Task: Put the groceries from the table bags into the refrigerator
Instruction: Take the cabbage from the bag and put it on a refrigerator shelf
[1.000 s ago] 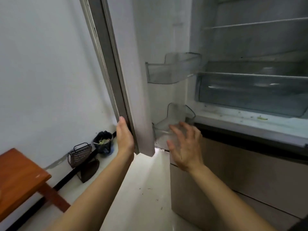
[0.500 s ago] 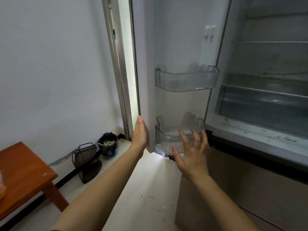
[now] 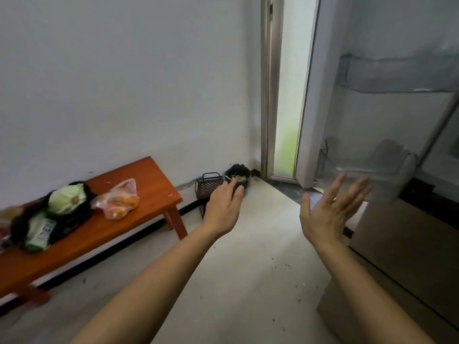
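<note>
Both the left hand [image 3: 223,207] and right hand [image 3: 327,212] are held with fingers spread, nothing gripped; bags [image 3: 74,207] are seen on the tabletop [image 3: 149,184].

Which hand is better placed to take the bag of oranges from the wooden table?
Probably the left. The left hand is open, empty and nearer the bag of oranges on the table. The right hand, also open, hovers before the refrigerator door.

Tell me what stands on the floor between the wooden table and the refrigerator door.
In the head view, a dark slatted basket and a black bin stand there, side by side.
</note>
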Demonstrator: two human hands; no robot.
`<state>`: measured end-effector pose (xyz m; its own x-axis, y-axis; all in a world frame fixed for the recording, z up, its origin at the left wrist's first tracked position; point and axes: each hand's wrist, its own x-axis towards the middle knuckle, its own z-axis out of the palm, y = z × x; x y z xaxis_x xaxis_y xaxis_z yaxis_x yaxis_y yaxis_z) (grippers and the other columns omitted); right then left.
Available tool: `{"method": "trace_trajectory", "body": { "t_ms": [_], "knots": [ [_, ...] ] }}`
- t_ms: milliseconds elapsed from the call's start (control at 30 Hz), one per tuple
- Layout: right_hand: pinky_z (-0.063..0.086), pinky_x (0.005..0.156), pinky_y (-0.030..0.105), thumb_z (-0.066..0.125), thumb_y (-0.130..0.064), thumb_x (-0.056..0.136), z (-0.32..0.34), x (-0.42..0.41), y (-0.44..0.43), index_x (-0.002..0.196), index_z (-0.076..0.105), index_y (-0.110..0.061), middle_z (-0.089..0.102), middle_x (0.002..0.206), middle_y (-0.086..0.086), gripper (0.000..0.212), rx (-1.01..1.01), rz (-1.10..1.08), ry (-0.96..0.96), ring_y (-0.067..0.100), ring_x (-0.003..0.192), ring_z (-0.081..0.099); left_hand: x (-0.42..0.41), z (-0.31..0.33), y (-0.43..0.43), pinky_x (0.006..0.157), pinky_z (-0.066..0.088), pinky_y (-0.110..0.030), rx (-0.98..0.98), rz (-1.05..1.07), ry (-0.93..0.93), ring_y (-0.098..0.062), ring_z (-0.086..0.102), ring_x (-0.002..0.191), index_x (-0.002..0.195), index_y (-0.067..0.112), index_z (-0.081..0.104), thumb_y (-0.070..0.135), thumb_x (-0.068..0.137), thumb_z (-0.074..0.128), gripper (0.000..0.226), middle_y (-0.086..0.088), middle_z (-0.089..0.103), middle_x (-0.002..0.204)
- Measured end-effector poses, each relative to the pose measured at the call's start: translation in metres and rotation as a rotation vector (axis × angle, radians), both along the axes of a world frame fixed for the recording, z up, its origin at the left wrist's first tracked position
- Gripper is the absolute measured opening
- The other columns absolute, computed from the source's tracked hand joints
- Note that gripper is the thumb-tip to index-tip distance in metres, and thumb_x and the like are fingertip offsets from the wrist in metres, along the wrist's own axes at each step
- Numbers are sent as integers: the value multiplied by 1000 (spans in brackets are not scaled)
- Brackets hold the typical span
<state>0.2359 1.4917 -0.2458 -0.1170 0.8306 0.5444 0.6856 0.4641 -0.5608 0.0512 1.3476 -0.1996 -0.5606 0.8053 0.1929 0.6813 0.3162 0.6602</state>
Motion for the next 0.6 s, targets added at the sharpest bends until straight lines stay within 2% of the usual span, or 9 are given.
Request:
{"method": "trace_trajectory", "body": {
  "t_ms": [100,200,333,433,600],
  "knots": [
    [3,121,62,58,-45,94,-1,-36,-24,160,-8,-19,-20,162,24,97,-63,71,-38,45,149,-20,-48,-11,-52,119,26,-47,-132,126,187,-25,29,146,151,16,37,56,102,26,64,-8,37,156],
    [1,122,60,57,-44,95,-1,-89,-49,160,-6,-17,-20,164,19,94,-3,196,-155,39,151,-18,-104,-7,-102,120,21,-44,-170,256,272,-24,22,149,152,18,33,55,103,26,62,-6,30,160],
    [8,122,59,47,-47,97,4,-188,-93,159,14,-14,-8,166,20,78,114,357,-257,39,153,-10,-184,0,-167,123,15,-48,-158,380,288,-23,12,152,156,21,25,60,101,21,67,-6,19,165],
    [10,122,57,50,-50,97,7,-275,-136,157,26,-17,1,166,19,73,138,436,-331,38,153,-5,-243,3,-224,122,14,-50,-166,428,398,-26,12,152,156,21,24,56,102,21,65,-10,18,164],
    [13,122,51,40,-56,100,3,-404,-224,159,16,-19,5,166,17,74,163,661,-455,36,154,2,-337,-11,-323,122,14,-51,-254,549,388,-27,9,153,157,23,21,57,102,22,64,-9,12,165]
  ]
}}
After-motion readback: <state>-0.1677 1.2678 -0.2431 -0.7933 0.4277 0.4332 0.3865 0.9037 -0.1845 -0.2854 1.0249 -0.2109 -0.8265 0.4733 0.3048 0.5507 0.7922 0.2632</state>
